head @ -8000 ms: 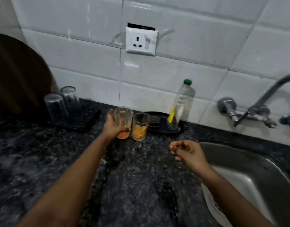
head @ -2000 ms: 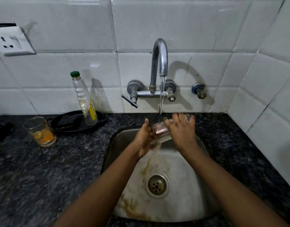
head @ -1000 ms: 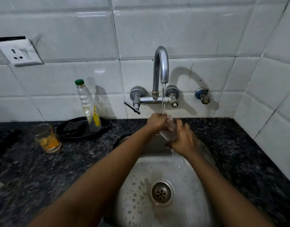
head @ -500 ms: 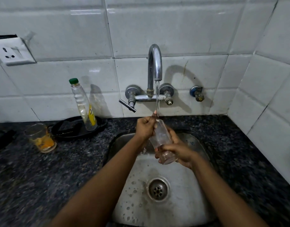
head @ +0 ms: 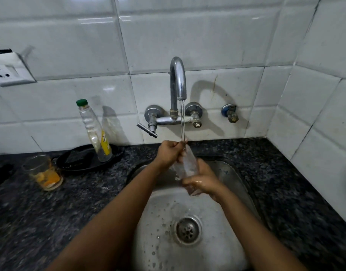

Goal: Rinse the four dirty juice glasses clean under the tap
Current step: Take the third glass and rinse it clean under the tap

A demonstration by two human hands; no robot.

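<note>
Fingers of the left hand (head: 169, 153) are curling round the rim end of a clear juice glass (head: 186, 165), pinching it directly beneath the tap (head: 178, 81), while the right hand (head: 204, 181) is wrapping its wet fingers round the glass's base end, nearer the camera. The glass is tilting, mouth up toward the spout, and a thin stream of water (head: 182, 122) is falling from the tap onto its rim at the left hand's fingertips. Both forearms are reaching in from the bottom of the view, holding the glass above the steel sink (head: 236, 184), whose basin is beaded with droplets around the drain (head: 187, 229) below the tap. To the left of the tap, a second juice glass (head: 43, 173) with orange residue at its bottom is standing upright on the dark granite counter (head: 51, 222). Between that glass and the tap, a clear plastic bottle (head: 95, 132) with a green cap is standing in a black tray (head: 74, 163) against the white tiled wall (head: 207, 36). A white wall socket (head: 9, 71) is sitting far left of the tap.
</note>
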